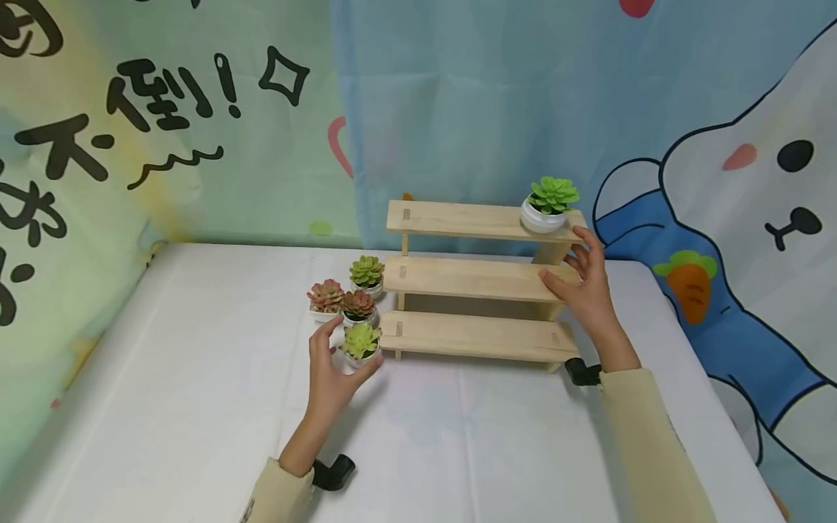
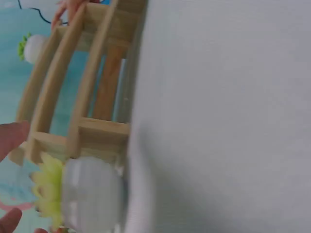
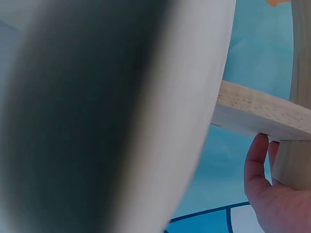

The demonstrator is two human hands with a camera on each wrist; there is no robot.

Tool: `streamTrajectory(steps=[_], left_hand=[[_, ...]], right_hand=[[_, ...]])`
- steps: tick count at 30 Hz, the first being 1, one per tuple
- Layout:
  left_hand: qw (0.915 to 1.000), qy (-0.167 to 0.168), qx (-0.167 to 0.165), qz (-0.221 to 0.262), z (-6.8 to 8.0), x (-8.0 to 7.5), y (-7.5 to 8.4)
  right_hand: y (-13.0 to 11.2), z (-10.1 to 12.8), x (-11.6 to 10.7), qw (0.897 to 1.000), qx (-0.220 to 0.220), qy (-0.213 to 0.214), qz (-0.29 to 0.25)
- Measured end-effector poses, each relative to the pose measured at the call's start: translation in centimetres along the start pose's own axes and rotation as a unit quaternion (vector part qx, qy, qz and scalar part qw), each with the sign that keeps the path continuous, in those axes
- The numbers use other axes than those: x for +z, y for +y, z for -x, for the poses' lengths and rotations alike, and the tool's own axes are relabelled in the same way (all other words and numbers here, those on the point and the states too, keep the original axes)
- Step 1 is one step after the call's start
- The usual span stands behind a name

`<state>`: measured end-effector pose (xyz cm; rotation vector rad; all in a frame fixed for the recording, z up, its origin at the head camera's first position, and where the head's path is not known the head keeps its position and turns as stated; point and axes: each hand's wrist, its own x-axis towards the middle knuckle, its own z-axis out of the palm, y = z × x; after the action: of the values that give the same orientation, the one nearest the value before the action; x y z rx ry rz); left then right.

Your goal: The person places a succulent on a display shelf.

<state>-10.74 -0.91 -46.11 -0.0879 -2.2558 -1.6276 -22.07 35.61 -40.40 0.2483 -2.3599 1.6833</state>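
HEAD: L hand (image 1: 333,370) fingers curled round yellow-green succulent pot (image 1: 360,344) on white worktop (image 1: 196,407), just left of 3-tier wooden shelf (image 1: 477,280); 3 more pots (image 1: 346,296) behind; R hand (image 1: 585,287) fingers relaxed, touching shelf's right end; green succulent (image 1: 551,203) on top tier; backdrop writing "不倒!" | L WRIST: blurred; pot (image 2: 85,194), fingers (image 2: 12,138) cut off | R WRIST: dark blur hides most; fingers (image 3: 257,160) under plank (image 3: 262,114).

A white table (image 1: 196,407) carries a wooden rack (image 1: 477,280) and four potted succulents (image 1: 349,309).
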Motion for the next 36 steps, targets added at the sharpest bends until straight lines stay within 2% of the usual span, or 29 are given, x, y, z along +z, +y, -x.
streamTrajectory(steps=[5, 9, 13, 15, 21, 36], left_hand=[[0.9985, -0.011, -0.052, 0.014, 0.4, 0.4, -0.9], [0.9917, -0.024, -0.108, 0.066, 0.1, 0.5, -1.3], [0.9834, -0.043, -0.136, 0.113, -0.3, 0.5, -1.8], [0.9828, -0.053, -0.138, 0.111, -0.4, 0.4, -2.1], [0.9866, -0.07, -0.135, 0.061, -0.5, 0.4, -2.4], [0.9883, -0.059, -0.131, 0.05, -0.4, 0.3, -2.2]], right_hand=[[0.0, 0.0, -0.2, 1.0, -0.001, -0.003, 0.005], [0.0, -0.1, -0.1, 1.0, -0.004, -0.001, 0.007], [0.1, -0.1, 0.0, 1.0, -0.004, 0.001, 0.008], [0.1, -0.1, 0.1, 1.0, -0.005, 0.002, 0.008], [0.0, 0.0, 0.1, 1.0, -0.005, 0.012, 0.014], [-0.1, 0.0, 0.1, 1.0, -0.012, 0.013, -0.001]])
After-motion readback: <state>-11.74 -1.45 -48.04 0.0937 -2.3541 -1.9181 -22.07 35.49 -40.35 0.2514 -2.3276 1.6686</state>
